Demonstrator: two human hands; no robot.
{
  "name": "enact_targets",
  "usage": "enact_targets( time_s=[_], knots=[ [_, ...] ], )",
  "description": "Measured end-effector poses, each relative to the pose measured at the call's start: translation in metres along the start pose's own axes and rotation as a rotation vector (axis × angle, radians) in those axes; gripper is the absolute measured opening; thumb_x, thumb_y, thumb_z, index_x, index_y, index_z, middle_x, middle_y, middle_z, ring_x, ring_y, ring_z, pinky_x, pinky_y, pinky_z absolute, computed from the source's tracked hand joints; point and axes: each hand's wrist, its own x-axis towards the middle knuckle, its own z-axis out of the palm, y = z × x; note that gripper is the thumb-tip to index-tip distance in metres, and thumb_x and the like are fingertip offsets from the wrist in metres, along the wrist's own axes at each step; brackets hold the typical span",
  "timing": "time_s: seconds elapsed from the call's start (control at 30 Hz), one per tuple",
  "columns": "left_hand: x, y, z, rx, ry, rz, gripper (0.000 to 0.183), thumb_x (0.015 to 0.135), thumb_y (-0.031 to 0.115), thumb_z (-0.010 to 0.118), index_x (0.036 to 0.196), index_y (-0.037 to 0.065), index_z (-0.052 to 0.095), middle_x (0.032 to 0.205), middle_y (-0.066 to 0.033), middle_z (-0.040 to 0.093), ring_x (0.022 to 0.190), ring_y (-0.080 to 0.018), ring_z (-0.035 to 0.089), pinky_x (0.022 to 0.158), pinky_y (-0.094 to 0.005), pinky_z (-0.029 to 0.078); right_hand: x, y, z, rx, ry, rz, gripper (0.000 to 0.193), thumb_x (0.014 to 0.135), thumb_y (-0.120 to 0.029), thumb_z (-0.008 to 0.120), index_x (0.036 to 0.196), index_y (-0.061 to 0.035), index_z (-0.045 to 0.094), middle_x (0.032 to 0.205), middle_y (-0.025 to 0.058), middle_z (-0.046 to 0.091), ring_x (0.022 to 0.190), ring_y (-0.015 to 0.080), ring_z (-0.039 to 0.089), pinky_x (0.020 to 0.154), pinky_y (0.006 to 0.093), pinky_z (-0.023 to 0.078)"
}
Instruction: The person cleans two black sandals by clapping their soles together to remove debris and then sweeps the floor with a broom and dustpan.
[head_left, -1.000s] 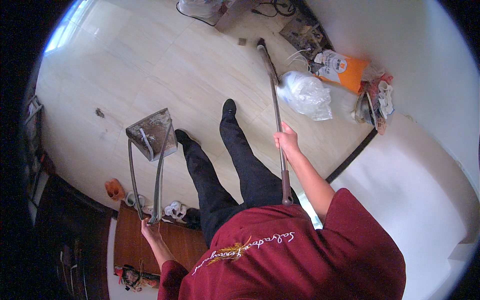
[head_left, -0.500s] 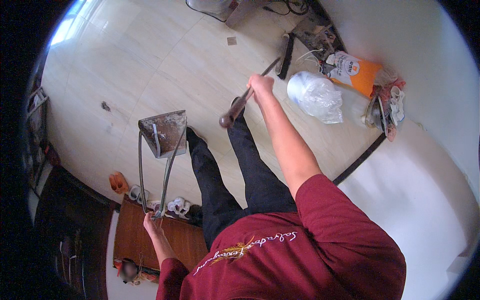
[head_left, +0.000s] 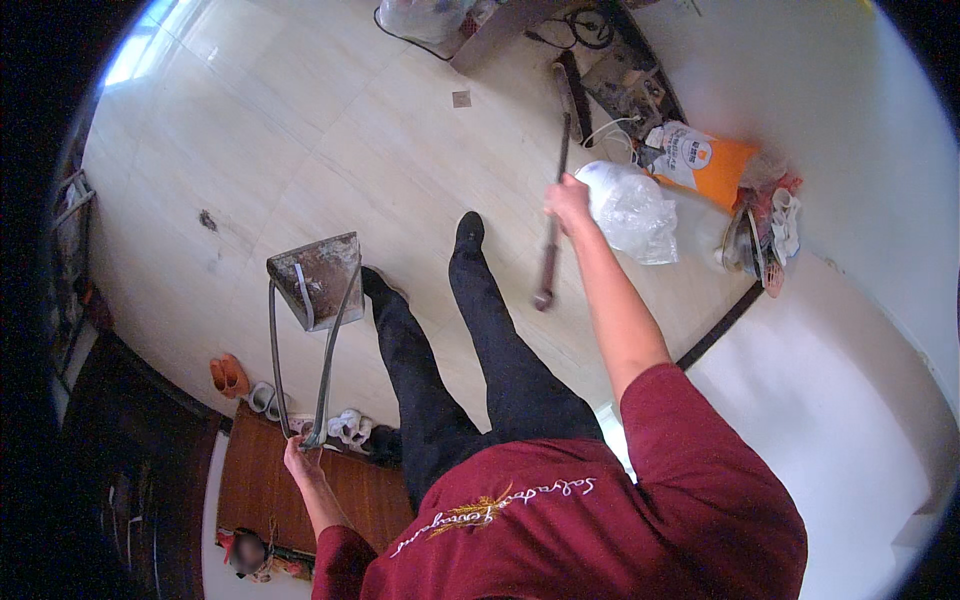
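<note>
My left hand [head_left: 305,460] is closed round the top of the long looped handle of a metal dustpan [head_left: 318,280], whose worn, stained pan hangs out ahead of it with a pale strip inside. In my right hand [head_left: 570,200], fingers wrapped round it, is the dark stick of a broom [head_left: 573,95]. The stick's rounded end points back toward me, and its dark bristle head is at the far end, beside the clutter along the wall. A clear plastic bag [head_left: 635,215] with something white in it lies just right of my right hand.
An orange and white bag [head_left: 705,160] and sandals [head_left: 760,245] line the right wall. Cables and a dusty board [head_left: 625,85] lie farther back. Shoes [head_left: 350,428] and orange slippers [head_left: 229,376] stand by a brown cabinet [head_left: 245,470] at left. A dark bit of debris [head_left: 208,220] is on the tiled floor.
My right hand has moved right and slightly nearer, swinging the broom stick more upright and its head farther out. The dustpan has shifted slightly left and nearer in view.
</note>
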Motion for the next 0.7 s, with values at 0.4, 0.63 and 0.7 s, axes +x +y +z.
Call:
enact_targets(
  time_s=[0.4,0.63,0.7],
  knots=[
    [-0.011,-0.006,-0.007,0.029,-0.033,0.014,0.011,0.068,0.02,0.054,0.072,0.009,0.053,0.077,-0.0036,0.056,0.068,-0.017,0.052,0.058,-0.0301,0.04,-0.111,0.016,-0.052,-0.171,-0.165,0.041,0.064,0.063,0.003,0.052,0.125,-0.0066,0.039,0.055,0.0041,0.05,0.039,0.0111,0.046,0.037,0.0264,0.039],
    [-0.014,0.01,0.003,0.068,0.014,0.021,0.01,0.069,0.02,0.053,0.072,0.011,0.052,0.07,-0.0015,0.054,0.063,-0.0158,0.052,0.055,-0.0291,0.041,-0.037,-0.028,0.036,-0.521,-0.103,-0.042,0.053,0.07,-0.014,0.052,0.12,-0.0042,0.039,0.09,0.0204,0.058,0.081,0.0299,0.059,0.068,0.0398,0.047],
    [-0.011,0.007,0.005,0.055,-0.03,0.068,0.01,0.07,0.021,0.053,0.071,0.011,0.052,0.069,-0.0016,0.053,0.062,-0.015,0.052,0.054,-0.0296,0.042,-0.07,-0.039,0.042,-0.669,-0.101,-0.011,0.057,0.07,-0.016,0.052,0.124,-0.0066,0.035,0.096,0.0194,0.057,0.09,0.0314,0.056,0.075,0.0415,0.045]
  ],
)
